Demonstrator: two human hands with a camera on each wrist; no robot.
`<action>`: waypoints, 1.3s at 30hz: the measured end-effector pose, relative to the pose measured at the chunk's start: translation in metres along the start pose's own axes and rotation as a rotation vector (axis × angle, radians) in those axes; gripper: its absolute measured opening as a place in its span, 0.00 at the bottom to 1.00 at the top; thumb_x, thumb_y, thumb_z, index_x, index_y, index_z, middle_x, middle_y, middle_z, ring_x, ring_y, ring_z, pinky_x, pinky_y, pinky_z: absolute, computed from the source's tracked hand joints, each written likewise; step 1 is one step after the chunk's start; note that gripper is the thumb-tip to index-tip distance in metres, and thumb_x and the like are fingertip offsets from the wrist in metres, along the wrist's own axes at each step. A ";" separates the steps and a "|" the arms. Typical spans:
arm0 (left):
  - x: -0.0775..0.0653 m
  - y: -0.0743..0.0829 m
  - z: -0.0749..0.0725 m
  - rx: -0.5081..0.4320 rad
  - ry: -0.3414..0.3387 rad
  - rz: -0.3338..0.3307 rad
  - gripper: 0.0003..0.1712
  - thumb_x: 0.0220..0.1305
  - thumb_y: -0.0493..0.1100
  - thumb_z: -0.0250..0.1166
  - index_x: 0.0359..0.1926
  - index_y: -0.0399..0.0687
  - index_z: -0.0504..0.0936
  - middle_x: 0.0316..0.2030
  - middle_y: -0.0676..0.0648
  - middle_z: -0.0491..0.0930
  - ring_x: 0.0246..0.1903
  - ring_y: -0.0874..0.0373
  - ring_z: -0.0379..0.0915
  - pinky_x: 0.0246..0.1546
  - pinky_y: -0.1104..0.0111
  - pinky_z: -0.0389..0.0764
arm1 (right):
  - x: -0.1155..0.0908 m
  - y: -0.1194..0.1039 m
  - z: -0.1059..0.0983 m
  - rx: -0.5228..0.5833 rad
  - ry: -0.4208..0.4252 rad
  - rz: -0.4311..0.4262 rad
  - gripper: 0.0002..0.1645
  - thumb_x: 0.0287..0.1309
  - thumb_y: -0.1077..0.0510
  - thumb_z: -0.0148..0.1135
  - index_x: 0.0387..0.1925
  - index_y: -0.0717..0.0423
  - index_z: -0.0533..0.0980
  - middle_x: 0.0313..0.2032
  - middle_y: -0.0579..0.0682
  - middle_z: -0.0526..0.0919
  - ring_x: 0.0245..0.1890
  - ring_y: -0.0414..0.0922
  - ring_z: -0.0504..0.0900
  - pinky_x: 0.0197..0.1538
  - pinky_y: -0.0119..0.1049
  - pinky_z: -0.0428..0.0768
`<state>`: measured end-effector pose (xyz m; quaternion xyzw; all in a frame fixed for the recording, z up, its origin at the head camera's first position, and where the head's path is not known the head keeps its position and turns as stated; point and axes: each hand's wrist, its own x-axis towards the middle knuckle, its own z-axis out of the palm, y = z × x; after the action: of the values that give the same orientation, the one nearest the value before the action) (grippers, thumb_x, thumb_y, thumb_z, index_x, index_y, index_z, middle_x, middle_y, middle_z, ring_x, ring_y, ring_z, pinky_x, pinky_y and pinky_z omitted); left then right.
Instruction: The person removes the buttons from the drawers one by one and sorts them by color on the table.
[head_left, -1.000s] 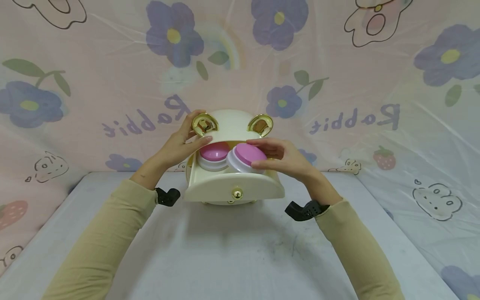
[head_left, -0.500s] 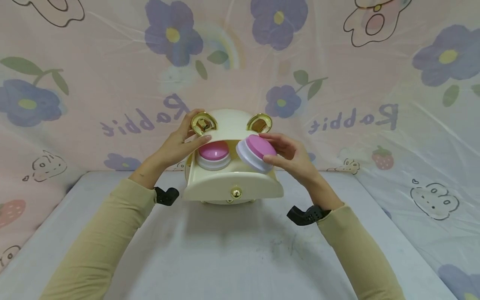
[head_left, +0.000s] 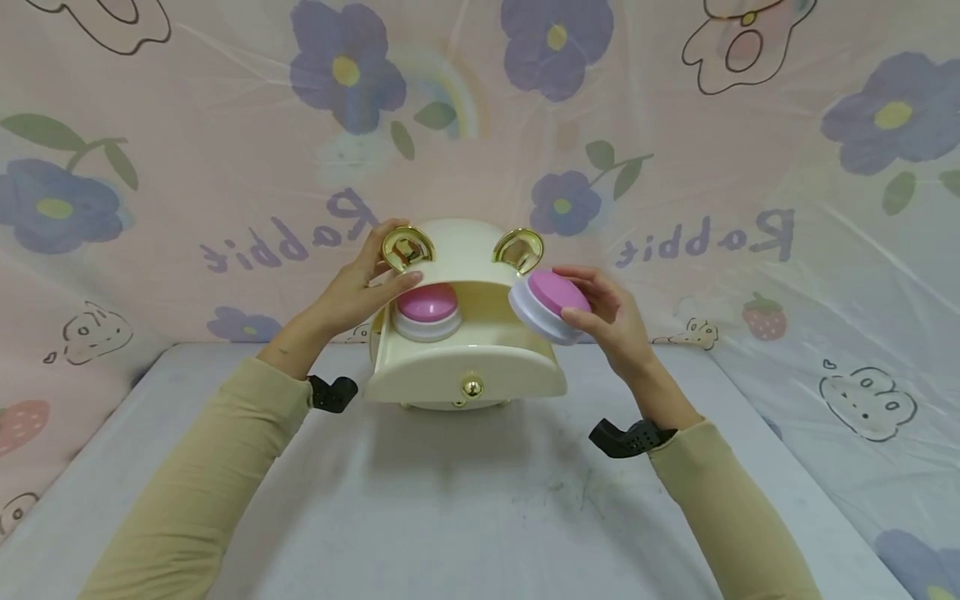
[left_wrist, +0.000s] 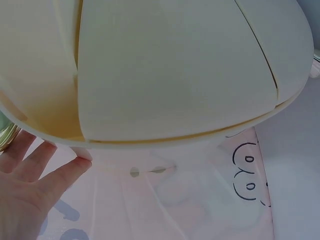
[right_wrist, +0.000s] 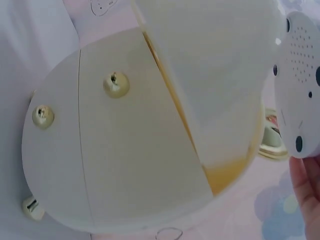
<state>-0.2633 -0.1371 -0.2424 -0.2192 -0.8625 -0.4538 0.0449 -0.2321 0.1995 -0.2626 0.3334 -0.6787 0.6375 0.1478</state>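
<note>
A cream drawer box (head_left: 465,250) with two gold ears stands at the back in the head view, its upper drawer (head_left: 465,375) pulled out. With my left hand (head_left: 356,287) I hold the box's upper left, thumb on the front edge and fingers behind the ear. My right hand (head_left: 611,321) pinches a pink-topped push button (head_left: 555,292) by its side, tilted, just right of the drawer. Its white underside (right_wrist: 300,85) with small speaker holes shows in the right wrist view. A second pink-topped button (head_left: 427,312) sits in the drawer's left half.
Behind the box hangs a pastel cloth (head_left: 480,167) printed with flowers and rabbits. A white cloth-covered table (head_left: 450,517) spreads in front. Gold knobs (right_wrist: 116,84) stick out from the drawer fronts.
My right hand has lifted the button out of the drawer's right half and moved it rightward, tilting it. My left hand, the box and the other button stay in place.
</note>
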 end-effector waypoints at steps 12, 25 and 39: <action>-0.002 0.000 0.002 -0.005 0.006 0.011 0.38 0.66 0.57 0.59 0.69 0.80 0.46 0.73 0.43 0.53 0.69 0.37 0.54 0.64 0.36 0.54 | -0.013 0.006 -0.020 -0.044 0.046 0.018 0.27 0.48 0.71 0.59 0.54 0.58 0.74 0.48 0.46 0.78 0.47 0.42 0.75 0.50 0.27 0.75; -0.002 -0.001 0.002 -0.004 0.005 0.019 0.39 0.67 0.56 0.59 0.70 0.79 0.45 0.73 0.43 0.52 0.69 0.38 0.54 0.64 0.36 0.54 | -0.022 0.025 -0.035 -0.147 0.112 0.111 0.27 0.51 0.71 0.59 0.56 0.58 0.71 0.52 0.52 0.72 0.50 0.42 0.71 0.53 0.24 0.72; -0.002 0.001 0.002 -0.010 0.007 0.010 0.39 0.67 0.56 0.59 0.69 0.80 0.46 0.73 0.43 0.52 0.70 0.38 0.53 0.64 0.35 0.53 | -0.030 0.053 -0.045 -0.203 0.176 0.182 0.26 0.53 0.70 0.64 0.54 0.60 0.71 0.53 0.51 0.72 0.50 0.39 0.71 0.54 0.22 0.70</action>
<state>-0.2604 -0.1357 -0.2438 -0.2222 -0.8589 -0.4588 0.0488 -0.2538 0.2486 -0.3159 0.1968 -0.7513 0.6033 0.1812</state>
